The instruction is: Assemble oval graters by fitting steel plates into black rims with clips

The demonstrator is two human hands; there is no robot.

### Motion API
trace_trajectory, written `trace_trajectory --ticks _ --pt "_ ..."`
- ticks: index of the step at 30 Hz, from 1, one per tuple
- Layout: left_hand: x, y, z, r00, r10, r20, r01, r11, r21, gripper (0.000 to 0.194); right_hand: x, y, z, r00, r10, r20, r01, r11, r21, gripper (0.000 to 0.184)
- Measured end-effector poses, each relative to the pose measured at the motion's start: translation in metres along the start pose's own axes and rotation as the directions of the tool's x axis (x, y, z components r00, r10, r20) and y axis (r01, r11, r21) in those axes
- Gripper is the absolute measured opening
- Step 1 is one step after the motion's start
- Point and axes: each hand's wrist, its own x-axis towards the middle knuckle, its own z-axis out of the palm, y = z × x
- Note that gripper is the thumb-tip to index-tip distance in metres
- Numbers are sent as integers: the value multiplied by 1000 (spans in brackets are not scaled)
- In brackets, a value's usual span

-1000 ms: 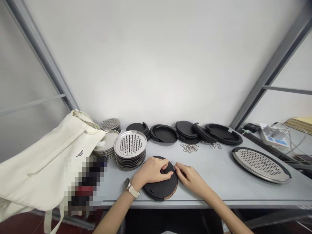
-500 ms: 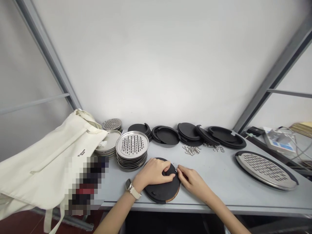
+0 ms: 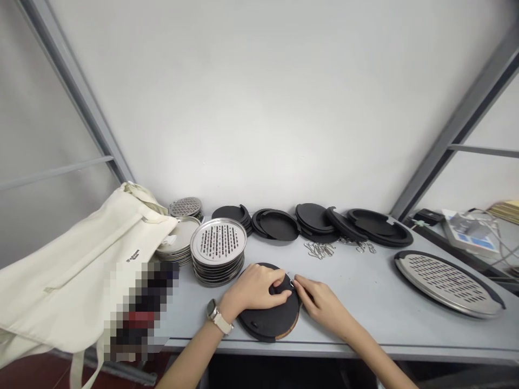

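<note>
Pinched in right hand [image 3: 320, 306], lower centre of frame: metal hook [image 3: 292, 283] at edge of black disc [image 3: 270, 323]. Left hand [image 3: 254, 292] atop, thumb apart; best press evenly, guide hook gently.

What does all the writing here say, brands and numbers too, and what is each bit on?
No text can be read for certain.
Cream bag: small dark print, too blurred to read.
White-and-blue item at the far right: any print is too blurred to read.
Watch: face too small to read.
Black disc under the hands: no lettering visible.
</note>
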Motion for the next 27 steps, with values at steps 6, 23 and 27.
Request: trace_trajectory --ticks 6,23,27 --pt "0 1 0 1000 5 3 -5 1000 -3 25 1 0 0 1000 -7 -13 7 1000 0 28" --pt "-1 2 -1 1000 16 -2 -17 999 -41 25 1 0 1 1000 30 1 -30 999 27 29" --pt "-1 1 -1 1000 15 -5 -15 1000 -26 25 0 1 2 999 37 -8 -37 999 35 29"
